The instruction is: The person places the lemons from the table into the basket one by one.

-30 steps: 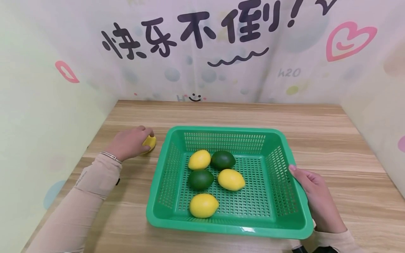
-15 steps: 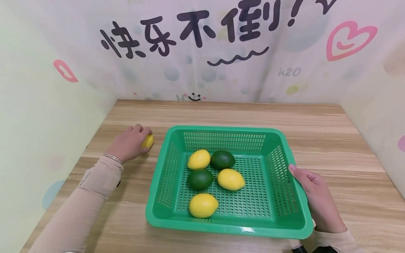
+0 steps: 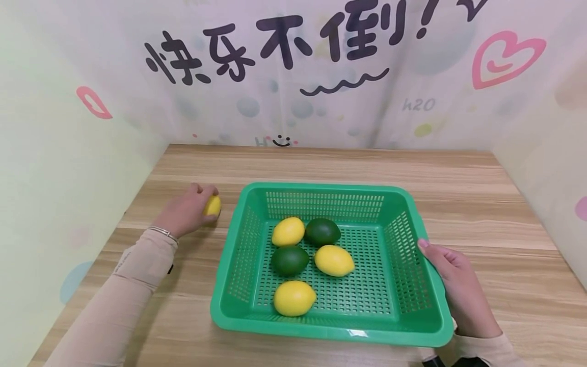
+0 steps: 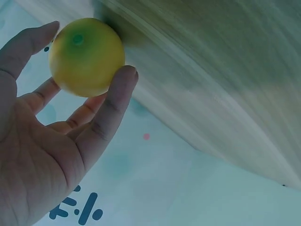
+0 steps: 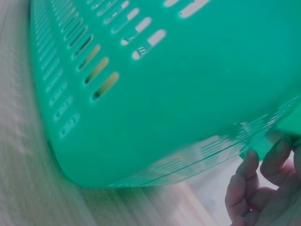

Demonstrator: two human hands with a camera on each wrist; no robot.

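Observation:
Left of the basket, my left hand (image 3: 185,211) holds a yellow lemon (image 3: 213,206) between thumb and fingers, low over the table. The left wrist view shows this lemon's greenish end facing the camera, with the fingers spread around it. My right hand (image 3: 460,283) grips the right rim of a green plastic basket (image 3: 330,334), thumb on top of the rim. From the right wrist, the fingers (image 5: 249,165) are seen curled at the rim. Inside the basket lie three yellow lemons (image 3: 295,298) and two dark green, lemon-shaped fruits (image 3: 290,260).
The wood-grain table (image 3: 481,204) extends around the basket. A printed backdrop (image 3: 293,122) with large dark characters stands along the back edge, and pale side walls (image 3: 55,168) close in left and right.
My left hand and the lemon in it have shifted slightly to the left, and more of the lemon's side shows. The basket, its fruit and my right hand stay in place.

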